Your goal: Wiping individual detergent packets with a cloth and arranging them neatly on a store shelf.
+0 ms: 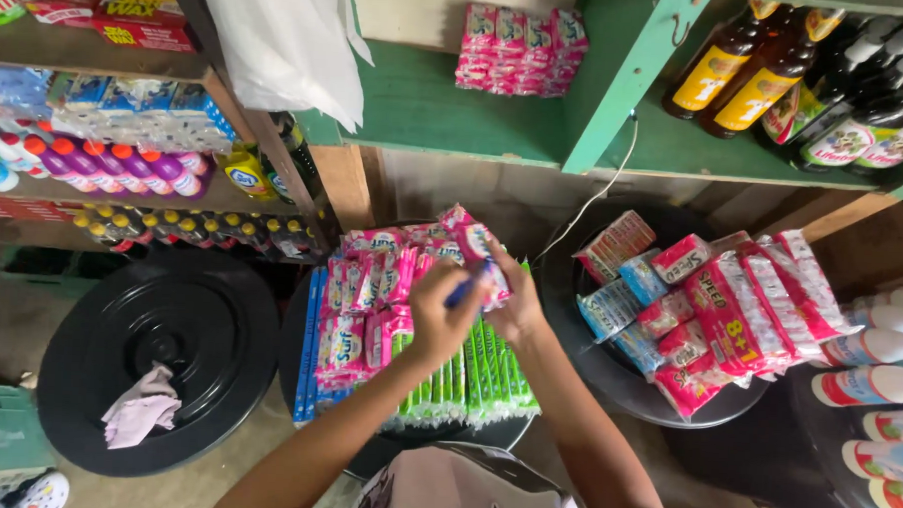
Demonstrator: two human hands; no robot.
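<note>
My left hand [437, 319] and my right hand [518, 308] meet above a pile of pink sachet strips [370, 281] lying on a round black lid. My left hand pinches a slim blue pen-like object [466, 286] that points toward the right hand. My right hand grips a pink sachet [491, 275] at the top of the pile, and its fingers hide part of the packet. Green sachet strips [477, 370] lie under my forearms, and blue strips [309, 339] lie along the left side of the pile.
At left is a black round lid [199, 325] with a pink cloth [141, 413] on it. At right, a black basin [607, 375] holds pink and blue detergent packets. White bottles [877, 384] stand at far right, brown bottles [738, 64] on the green shelf, a green crate [0, 434] at lower left.
</note>
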